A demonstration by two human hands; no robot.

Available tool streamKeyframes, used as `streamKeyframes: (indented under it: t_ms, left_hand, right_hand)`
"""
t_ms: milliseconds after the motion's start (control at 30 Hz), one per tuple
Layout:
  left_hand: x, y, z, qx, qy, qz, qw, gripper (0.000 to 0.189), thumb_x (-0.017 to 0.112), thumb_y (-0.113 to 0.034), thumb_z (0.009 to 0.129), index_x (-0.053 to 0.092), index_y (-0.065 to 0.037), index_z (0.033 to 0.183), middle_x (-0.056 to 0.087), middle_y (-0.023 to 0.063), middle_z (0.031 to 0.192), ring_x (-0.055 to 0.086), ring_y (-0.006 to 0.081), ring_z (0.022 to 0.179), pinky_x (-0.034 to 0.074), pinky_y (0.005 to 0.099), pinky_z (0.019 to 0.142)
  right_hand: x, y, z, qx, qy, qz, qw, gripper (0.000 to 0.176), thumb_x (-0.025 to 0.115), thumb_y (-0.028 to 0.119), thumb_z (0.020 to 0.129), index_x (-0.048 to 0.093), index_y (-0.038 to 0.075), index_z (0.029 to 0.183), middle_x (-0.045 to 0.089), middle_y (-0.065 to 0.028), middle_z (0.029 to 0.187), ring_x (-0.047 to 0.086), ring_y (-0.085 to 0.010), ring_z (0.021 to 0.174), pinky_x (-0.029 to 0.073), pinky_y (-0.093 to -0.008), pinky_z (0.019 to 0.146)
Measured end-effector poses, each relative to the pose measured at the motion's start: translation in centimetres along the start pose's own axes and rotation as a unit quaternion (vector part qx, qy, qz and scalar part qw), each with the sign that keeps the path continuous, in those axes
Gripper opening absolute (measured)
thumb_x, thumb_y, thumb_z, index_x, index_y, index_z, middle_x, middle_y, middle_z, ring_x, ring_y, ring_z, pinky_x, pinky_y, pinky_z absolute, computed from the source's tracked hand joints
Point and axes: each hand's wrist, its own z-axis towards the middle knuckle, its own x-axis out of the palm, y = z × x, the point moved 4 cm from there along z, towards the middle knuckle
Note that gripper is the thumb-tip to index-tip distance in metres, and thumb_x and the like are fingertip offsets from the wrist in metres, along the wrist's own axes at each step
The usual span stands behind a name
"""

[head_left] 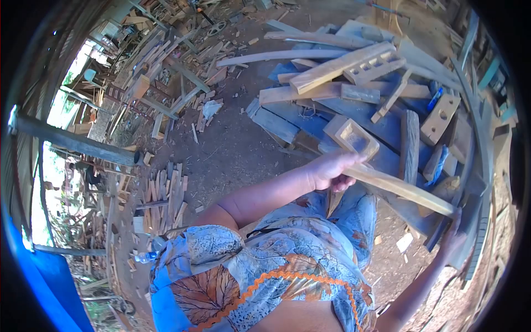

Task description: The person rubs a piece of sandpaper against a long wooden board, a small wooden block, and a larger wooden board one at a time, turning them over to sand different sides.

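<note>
A long, pale wooden strip stretches between my two hands, over the front of the cluttered bench. My left hand is closed round its left end, fingers curled under. At the other end, my right hand grips the strip, its fingers partly blurred. Just beyond my left hand, overlapping it in this view, is a wooden block with a hollowed-out recess. A rough wooden billet lies on the bench behind the strip.
The bench carries several planks, a block with square slots and a block with round holes. Blue-handled tools lie at the right. Wood offcuts are heaped on the dirt floor to the left, under a horizontal pole.
</note>
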Motion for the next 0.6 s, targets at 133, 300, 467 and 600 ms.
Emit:
streamKeyframes:
  t_ms: [133,300,467,600]
  left_hand:
    - [-0.7,0.1,1.3,-0.083,-0.027,-0.099,0.991,0.052,0.055,-0.054,0.088,0.06,-0.003,0.094,0.052,0.0008,0.055,0.047,0.0078,0.037,0.036,0.0201,0.032]
    - [-1.5,-0.6,2.1,-0.025,-0.007,-0.012,1.0,0.055,0.052,-0.056,0.089,0.063,-0.003,0.099,0.056,0.0033,0.061,0.052,0.01,0.043,0.043,0.0218,0.039]
    - [-1.2,-2.1,2.8,0.078,0.051,0.131,0.987,0.051,0.049,-0.042,0.093,0.059,0.004,0.114,0.064,0.0093,0.075,0.058,0.0101,0.051,0.046,0.0223,0.043]
    - [-0.9,-2.4,2.9,0.068,0.07,0.123,0.988,0.053,0.048,-0.041,0.093,0.058,0.004,0.118,0.064,0.0089,0.075,0.057,0.0092,0.051,0.047,0.021,0.044]
  right_hand:
    - [0.3,-1.5,0.3,-0.058,-0.005,-0.071,0.996,0.037,0.062,0.031,0.091,0.067,-0.002,0.105,0.067,-0.0104,0.079,0.06,-0.014,0.074,0.047,-0.0291,0.065]
    - [1.1,-1.5,-0.3,0.228,0.092,-0.114,0.963,0.047,0.061,0.035,0.091,0.061,-0.005,0.115,0.065,-0.0169,0.107,0.062,-0.0228,0.095,0.048,-0.0324,0.083]
    - [1.9,0.1,-0.6,0.136,-0.053,-0.044,0.988,0.041,0.062,0.031,0.091,0.064,-0.006,0.11,0.069,-0.0136,0.103,0.064,-0.0123,0.088,0.05,-0.0241,0.078]
    - [1.8,0.4,-0.1,-0.076,-0.054,-0.05,0.994,0.04,0.064,0.027,0.091,0.063,-0.006,0.112,0.067,-0.0149,0.108,0.063,-0.0126,0.092,0.05,-0.0243,0.08]
